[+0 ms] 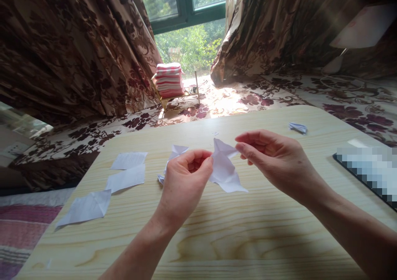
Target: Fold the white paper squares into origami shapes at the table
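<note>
A creased piece of white paper is held up above the table between my two hands. My left hand pinches its left edge between thumb and forefinger. At the upper right corner of the paper, the thumb and forefinger of my right hand close on the tip. The paper has several fold lines and its lower end flares into a point. Behind my left hand, another white paper piece lies partly hidden. A small folded paper shows beside that hand's knuckles.
Flat paper pieces lie at the left of the wooden table. A folded paper sits at the far right, near a dark-edged, pixelated flat object. Beyond the table are a stack of pink-striped cloths and a lamp.
</note>
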`<state>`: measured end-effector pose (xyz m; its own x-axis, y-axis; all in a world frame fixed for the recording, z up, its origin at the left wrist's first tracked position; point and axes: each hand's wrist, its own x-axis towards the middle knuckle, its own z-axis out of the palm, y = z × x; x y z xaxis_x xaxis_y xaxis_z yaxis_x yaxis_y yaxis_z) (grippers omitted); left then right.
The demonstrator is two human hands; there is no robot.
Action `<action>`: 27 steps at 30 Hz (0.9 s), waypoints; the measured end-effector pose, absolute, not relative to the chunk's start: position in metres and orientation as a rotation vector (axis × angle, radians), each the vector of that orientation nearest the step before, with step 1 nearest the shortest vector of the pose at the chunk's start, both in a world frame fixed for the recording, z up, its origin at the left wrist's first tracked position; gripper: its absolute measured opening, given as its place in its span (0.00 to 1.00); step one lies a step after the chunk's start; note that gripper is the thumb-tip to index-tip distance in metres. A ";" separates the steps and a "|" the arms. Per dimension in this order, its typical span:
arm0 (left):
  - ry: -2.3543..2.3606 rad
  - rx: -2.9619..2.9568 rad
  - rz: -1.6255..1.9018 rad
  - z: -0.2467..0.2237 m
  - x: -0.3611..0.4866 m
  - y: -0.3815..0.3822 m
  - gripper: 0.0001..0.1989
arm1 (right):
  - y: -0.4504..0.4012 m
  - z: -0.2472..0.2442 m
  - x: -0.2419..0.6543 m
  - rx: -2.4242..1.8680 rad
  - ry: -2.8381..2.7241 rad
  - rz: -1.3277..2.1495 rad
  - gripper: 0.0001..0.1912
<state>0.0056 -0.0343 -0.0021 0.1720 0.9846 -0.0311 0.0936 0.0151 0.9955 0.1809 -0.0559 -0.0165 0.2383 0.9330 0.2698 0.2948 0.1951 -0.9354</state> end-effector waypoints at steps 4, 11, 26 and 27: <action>1.161 1.297 1.048 -0.002 0.005 -0.033 0.07 | -0.057 -0.013 0.181 -1.399 -1.315 0.649 0.10; 1.167 1.251 1.093 0.000 0.006 -0.033 0.07 | -0.060 -0.013 0.179 -1.339 -1.489 0.703 0.09; 1.111 1.299 1.101 0.001 0.007 -0.038 0.06 | -0.062 -0.012 0.172 -1.293 -1.466 0.906 0.13; 1.113 1.304 1.099 0.001 0.007 -0.038 0.06 | -0.062 -0.012 0.172 -1.294 -1.446 0.917 0.13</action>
<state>0.0072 -0.0379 0.0012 0.1450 0.9894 0.0120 0.0250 -0.0157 0.9996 0.1720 -0.0623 -0.0118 0.0171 0.9857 0.1674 0.2687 0.1567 -0.9504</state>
